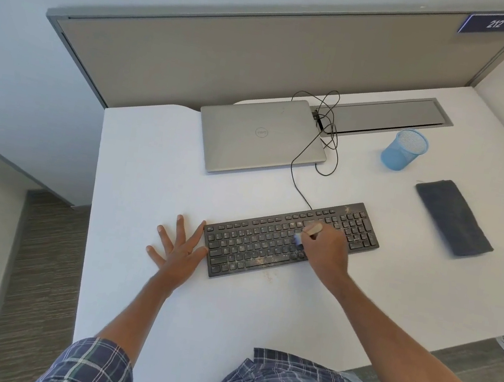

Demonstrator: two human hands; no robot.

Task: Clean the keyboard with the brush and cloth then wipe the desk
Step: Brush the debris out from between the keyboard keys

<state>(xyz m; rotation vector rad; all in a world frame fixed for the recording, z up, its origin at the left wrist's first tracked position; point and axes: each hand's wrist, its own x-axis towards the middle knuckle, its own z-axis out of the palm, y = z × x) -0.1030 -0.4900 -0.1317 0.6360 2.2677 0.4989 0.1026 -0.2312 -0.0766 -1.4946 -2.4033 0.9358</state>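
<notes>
Both hands busy: right hand (325, 249) pinches the brush (304, 235) over the keyboard (256, 246), left hand (179, 250) splayed flat alongside. Crumbs remain, so keep brushing; cloth (454, 217) comes later.

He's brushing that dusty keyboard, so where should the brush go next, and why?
Probably a short sweep toward the near edge. The right hand holds the brush on the keyboard's middle keys, and tan crumbs lie thickest around the bottom row just left of it. The left hand rests flat against the keyboard's left end, apparently steadying it. The cloth lies unused.
</notes>
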